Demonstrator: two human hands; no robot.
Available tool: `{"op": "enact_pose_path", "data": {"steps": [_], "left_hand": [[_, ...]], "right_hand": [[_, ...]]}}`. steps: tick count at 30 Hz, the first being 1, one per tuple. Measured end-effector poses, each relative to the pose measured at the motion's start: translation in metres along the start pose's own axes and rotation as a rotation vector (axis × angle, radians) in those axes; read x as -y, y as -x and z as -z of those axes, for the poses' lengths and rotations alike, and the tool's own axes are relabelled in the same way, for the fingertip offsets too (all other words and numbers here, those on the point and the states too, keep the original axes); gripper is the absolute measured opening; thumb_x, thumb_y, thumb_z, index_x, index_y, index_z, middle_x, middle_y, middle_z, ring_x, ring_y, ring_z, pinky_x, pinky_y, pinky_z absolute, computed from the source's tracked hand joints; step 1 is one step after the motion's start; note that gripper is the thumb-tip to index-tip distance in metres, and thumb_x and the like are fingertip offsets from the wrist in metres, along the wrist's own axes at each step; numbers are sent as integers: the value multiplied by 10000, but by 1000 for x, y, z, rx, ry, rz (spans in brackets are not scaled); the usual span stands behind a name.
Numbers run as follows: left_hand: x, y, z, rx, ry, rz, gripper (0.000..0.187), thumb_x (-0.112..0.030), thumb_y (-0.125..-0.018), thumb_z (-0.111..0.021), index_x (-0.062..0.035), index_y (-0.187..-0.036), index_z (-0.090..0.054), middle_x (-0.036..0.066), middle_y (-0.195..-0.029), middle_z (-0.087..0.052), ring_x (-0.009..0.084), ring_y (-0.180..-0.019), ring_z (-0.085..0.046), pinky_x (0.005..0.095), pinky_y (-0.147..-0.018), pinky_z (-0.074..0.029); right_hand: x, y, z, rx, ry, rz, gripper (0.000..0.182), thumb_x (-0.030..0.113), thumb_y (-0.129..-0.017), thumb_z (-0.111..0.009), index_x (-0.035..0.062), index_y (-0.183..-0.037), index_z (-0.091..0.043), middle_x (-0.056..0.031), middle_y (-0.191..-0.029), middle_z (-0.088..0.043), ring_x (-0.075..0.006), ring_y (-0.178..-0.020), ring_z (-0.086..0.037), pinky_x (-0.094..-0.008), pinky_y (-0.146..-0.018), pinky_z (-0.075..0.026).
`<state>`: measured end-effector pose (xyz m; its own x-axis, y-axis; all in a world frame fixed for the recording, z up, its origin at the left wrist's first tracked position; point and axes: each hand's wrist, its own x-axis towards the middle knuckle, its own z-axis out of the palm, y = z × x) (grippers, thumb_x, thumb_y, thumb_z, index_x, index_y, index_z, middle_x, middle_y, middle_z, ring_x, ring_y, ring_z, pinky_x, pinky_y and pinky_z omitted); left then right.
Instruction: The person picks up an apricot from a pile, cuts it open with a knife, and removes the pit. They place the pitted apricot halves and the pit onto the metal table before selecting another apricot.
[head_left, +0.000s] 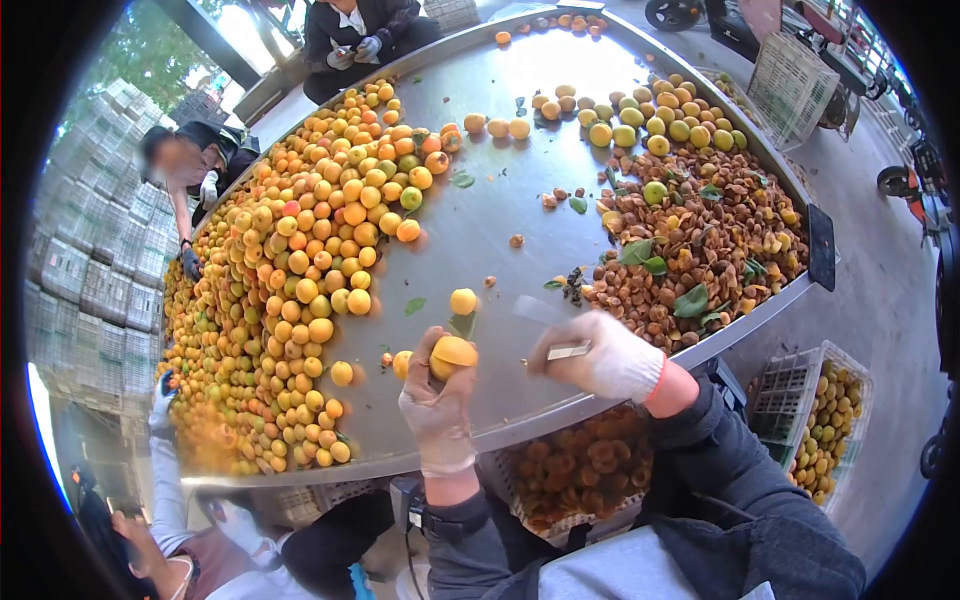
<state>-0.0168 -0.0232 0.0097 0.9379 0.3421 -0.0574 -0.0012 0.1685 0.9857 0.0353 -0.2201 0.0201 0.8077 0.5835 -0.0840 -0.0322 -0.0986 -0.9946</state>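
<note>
My left hand (440,415), in a pale glove, is closed around a yellow-orange apricot (454,355) that has a seam or cut line across it. Just beyond it on the metal table, one whole apricot (463,301) sits by a leaf, and another is partly hidden beside my fingers. To the right, my right hand (600,357), in a white knitted glove with a red cuff edge, is closed around a small knife (568,351). Its blade is smeared by motion and points up and left, apart from the fruit.
A large heap of apricots (300,260) covers the table's left side. Brown pits and scraps (690,240) lie at right. Below the near edge is a crate of opened fruit (580,465); a white crate (785,400) stands right. Co-workers sit at left and far side.
</note>
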Motion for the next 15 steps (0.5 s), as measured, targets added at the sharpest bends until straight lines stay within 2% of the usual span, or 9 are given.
{"op": "enact_pose_path", "data": {"steps": [2, 4, 5, 6, 8, 9, 11, 14, 15], "left_hand": [[1, 5, -4, -51, 28, 21, 480, 3, -784, -711, -10, -1238, -555, 54, -1043, -603, 128, -951, -578, 264, -863, -470], [3, 10, -16, 95, -884, -524, 470, -83, -798, -724, 2, -1227, -552, 66, -1016, -618, 153, -893, -600, 245, -819, -483], [5, 10, -19, 174, -879, -667, 503, -137, -800, -734, 23, -1230, -529, 107, -1023, -632, 187, -817, -622, 232, -767, -496], [13, 9, -18, 188, -873, -667, 503, -137, -800, -734, 23, -1230, -529, 107, -1023, -632, 187, -817, -622, 232, -767, -496], [27, 8, -13, 168, -570, -484, 477, -156, -836, -693, 11, -1247, -516, 147, -1063, -634, 208, -776, -632, 267, -718, -518], [22, 8, -9, 168, -572, -484, 477, -156, -836, -693, 11, -1247, -516, 147, -1063, -634, 208, -776, -632, 267, -718, -518], [5, 7, -2, 157, 260, 164, 444, -224, -888, -635, -14, -1261, -516, 173, -1066, -634, 213, -739, -634, 300, -673, -531], [6, 4, -2, 112, 352, 172, 434, -297, -937, -565, -23, -1269, -516, 185, -1038, -636, 199, -720, -625, 301, -634, -527], [6, 4, 0, 108, 350, 169, 434, -297, -937, -565, -23, -1269, -516, 185, -1038, -636, 199, -720, -625, 301, -634, -527]], "right_hand": [[14, 2, -8, -240, -109, -19, 232, 77, -802, -647, 27, -1026, -678, -29, -832, -682, -113, -786, -618, -279, -768, -504], [3, -7, -25, -337, -51, 99, 295, 106, -798, -675, 31, -1082, -657, -25, -871, -675, -112, -781, -617, -261, -742, -503], [0, -9, -28, -325, 51, 221, 328, 148, -801, -702, 30, -1102, -644, -13, -863, -660, -91, -733, -604, -229, -668, -497], [0, -7, -24, -338, 52, 216, 328, 148, -801, -702, 30, -1102, -644, -13, -863, -660, -91, -733, -604, -229, -668, -497], [9, -7, -14, -114, -120, -77, 330, 171, -808, -708, 34, -1101, -645, -11, -844, -650, -64, -657, -578, -216, -593, -484], [17, -5, -9, -86, -278, -196, 313, 183, -831, -683, 36, -1105, -647, -12, -813, -645, -54, -593, -551, -212, -544, -472], [19, -1, 0, -62, -368, -248, 304, 186, -832, -673, 40, -1099, -655, -14, -796, -645, -54, -583, -551, -214, -535, -472], [23, 9, 16, 90, -343, -285, 319, 184, -821, -650, 47, -1109, -662, -28, -746, -645, -67, -543, -556, -219, -490, -464], [19, 11, 18, 265, -220, -250, 311, 175, -807, -653, 48, -1089, -674, -33, -746, -648, -77, -541, -563, -222, -490, -468]]}}
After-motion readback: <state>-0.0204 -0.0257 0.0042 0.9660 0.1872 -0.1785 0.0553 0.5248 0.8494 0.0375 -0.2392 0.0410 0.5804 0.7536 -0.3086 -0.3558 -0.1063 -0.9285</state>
